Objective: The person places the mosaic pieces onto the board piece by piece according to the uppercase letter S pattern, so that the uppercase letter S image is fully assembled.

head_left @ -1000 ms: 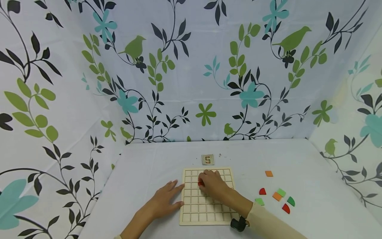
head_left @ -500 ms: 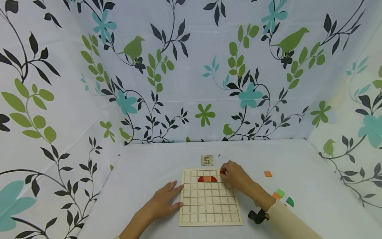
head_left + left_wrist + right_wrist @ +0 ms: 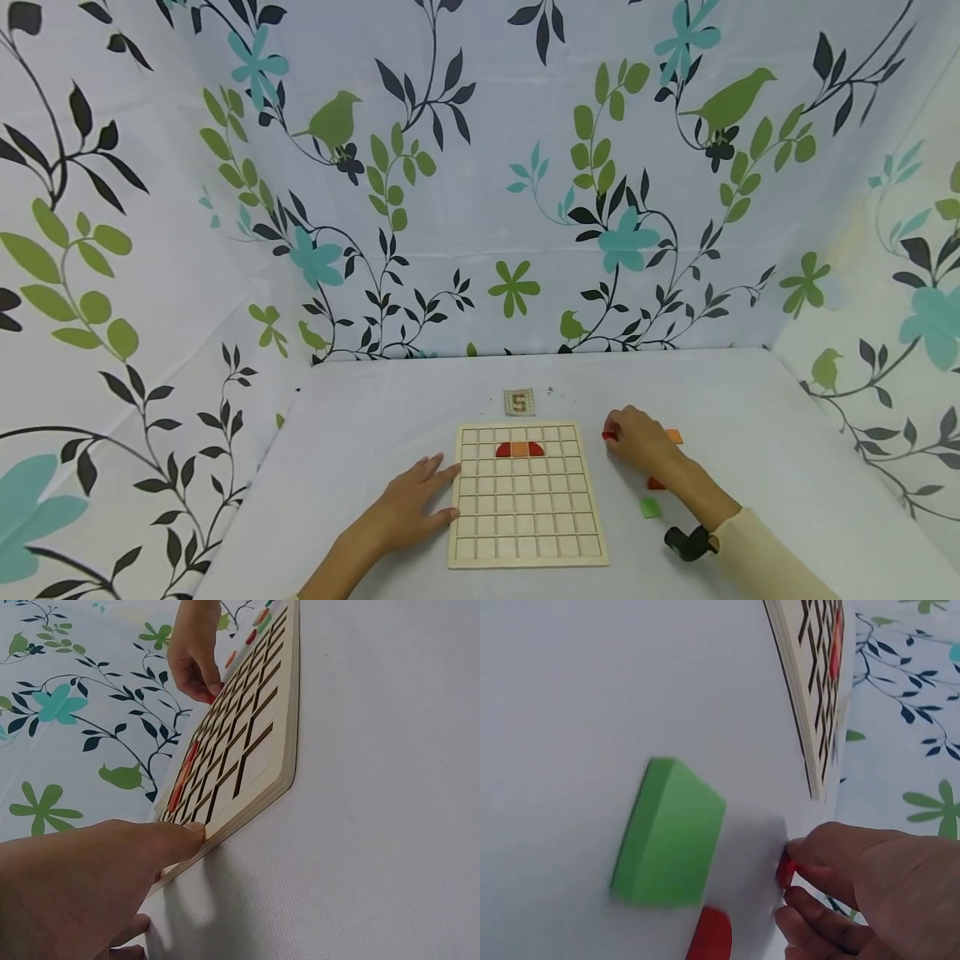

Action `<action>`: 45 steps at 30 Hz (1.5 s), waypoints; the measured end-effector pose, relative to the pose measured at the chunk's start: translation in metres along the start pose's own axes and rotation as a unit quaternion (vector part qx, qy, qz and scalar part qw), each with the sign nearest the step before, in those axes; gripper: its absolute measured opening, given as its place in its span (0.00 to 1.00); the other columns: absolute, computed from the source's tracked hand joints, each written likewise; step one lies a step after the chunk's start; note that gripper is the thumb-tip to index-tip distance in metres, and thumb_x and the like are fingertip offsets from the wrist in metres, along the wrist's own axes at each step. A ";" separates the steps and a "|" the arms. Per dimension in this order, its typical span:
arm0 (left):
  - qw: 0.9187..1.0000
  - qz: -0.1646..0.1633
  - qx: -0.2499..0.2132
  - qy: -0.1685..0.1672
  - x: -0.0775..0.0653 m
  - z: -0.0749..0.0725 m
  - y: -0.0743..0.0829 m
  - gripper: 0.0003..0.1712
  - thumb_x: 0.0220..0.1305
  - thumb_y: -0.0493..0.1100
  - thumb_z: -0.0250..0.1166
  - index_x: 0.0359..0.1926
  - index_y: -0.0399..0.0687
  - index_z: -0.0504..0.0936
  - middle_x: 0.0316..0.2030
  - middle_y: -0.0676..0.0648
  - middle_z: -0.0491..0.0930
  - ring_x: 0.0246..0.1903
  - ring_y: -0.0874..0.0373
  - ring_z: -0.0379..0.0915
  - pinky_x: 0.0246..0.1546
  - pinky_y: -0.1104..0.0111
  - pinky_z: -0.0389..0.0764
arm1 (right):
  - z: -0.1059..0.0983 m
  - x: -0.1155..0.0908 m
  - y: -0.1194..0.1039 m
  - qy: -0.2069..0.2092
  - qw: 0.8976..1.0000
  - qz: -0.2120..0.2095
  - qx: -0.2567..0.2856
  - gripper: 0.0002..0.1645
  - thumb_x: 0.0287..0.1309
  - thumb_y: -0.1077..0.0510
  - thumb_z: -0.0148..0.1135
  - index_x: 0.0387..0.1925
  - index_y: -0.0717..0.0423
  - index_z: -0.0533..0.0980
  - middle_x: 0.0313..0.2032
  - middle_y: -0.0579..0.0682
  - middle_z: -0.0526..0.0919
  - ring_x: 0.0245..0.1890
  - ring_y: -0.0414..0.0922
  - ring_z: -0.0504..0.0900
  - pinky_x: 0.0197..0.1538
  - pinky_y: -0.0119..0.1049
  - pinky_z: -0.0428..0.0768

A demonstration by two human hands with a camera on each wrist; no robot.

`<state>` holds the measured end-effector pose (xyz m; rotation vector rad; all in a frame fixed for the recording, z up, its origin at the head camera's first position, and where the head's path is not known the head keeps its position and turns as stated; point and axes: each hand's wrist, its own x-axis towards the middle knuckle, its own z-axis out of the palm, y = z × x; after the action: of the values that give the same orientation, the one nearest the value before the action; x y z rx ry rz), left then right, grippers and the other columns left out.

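my right hand (image 3: 639, 442) pinches a red piece (image 3: 784, 871) beside the board's (image 3: 528, 505) far right corner; left hand (image 3: 411, 500) spread at left edge.

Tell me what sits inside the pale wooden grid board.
One row of the board holds a red rounded piece, an orange square piece and a second red rounded piece. Whatever lies beneath them is covered.

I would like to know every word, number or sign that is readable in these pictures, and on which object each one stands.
"5" (perhaps "S"): on the small square card beyond the wooden grid board.
Too small to read: the dark specks right of the card; I cannot tell whether they are writing.
No readable text shows on the board or the light green piece.
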<state>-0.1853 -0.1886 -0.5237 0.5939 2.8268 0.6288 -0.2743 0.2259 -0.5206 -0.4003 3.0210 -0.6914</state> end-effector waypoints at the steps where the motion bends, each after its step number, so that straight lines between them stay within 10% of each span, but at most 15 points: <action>1: 1.000 0.000 0.000 0.000 0.000 0.000 0.000 0.41 0.72 0.65 0.65 0.79 0.56 0.69 0.80 0.37 0.60 0.79 0.33 0.55 0.73 0.33 0.62 | -0.002 -0.001 0.003 -0.003 1.000 0.004 0.005 0.08 0.60 0.62 0.73 0.40 0.58 0.82 0.35 0.51 0.78 0.34 0.48 0.74 0.39 0.45 0.78; 18: 1.000 -0.010 0.002 0.000 -0.003 0.001 -0.002 0.41 0.71 0.64 0.66 0.79 0.56 0.69 0.80 0.37 0.61 0.79 0.33 0.55 0.73 0.33 0.62 | -0.043 -0.026 0.084 -0.036 0.988 0.080 0.127 0.40 0.67 0.54 0.72 0.70 0.70 0.66 0.61 0.71 0.74 0.61 0.67 0.74 0.64 0.65 0.77; 32: 1.000 -0.007 0.001 0.005 -0.002 0.004 -0.004 0.41 0.71 0.64 0.66 0.79 0.57 0.69 0.80 0.38 0.61 0.79 0.33 0.55 0.73 0.32 0.62 | -0.032 -0.034 0.096 0.001 0.993 0.043 0.113 0.16 0.70 0.60 0.68 0.55 0.64 0.81 0.51 0.61 0.80 0.49 0.55 0.79 0.57 0.55 0.83; 45: 1.000 -0.008 0.007 0.000 0.003 0.002 -0.003 0.41 0.72 0.66 0.63 0.79 0.58 0.68 0.80 0.38 0.60 0.79 0.34 0.54 0.73 0.33 0.61 | -0.029 -0.033 0.085 0.033 0.996 0.020 0.082 0.15 0.69 0.63 0.68 0.53 0.69 0.82 0.46 0.61 0.83 0.46 0.54 0.83 0.55 0.57 0.86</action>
<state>-0.1882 -0.1892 -0.5276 0.5719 2.8348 0.6060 -0.2647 0.3205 -0.5324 -0.3154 2.9933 -0.9579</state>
